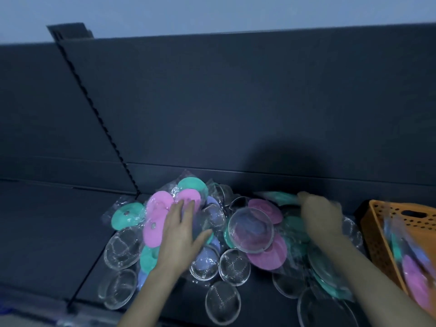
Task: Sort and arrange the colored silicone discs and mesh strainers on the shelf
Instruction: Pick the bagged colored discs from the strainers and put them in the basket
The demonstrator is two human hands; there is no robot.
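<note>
Discs [162,204] and strainers [251,230] heaped on the shelf [47,232]. My left hand [181,230] lies flat and open on pink ones; right hand [320,215] too blurry to call. One shove, front strainers probably slide off.

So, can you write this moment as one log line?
stage: sorting on shelf | left hand: flat on pink discs | right hand: blurred, at teal disc, grip unclear | orange basket: holds discs

Pink, teal and lilac discs [158,206] in clear wrappers lay heaped on the dark shelf [47,220], round mesh strainers [222,300] lay flat along the heap's near edge
</note>
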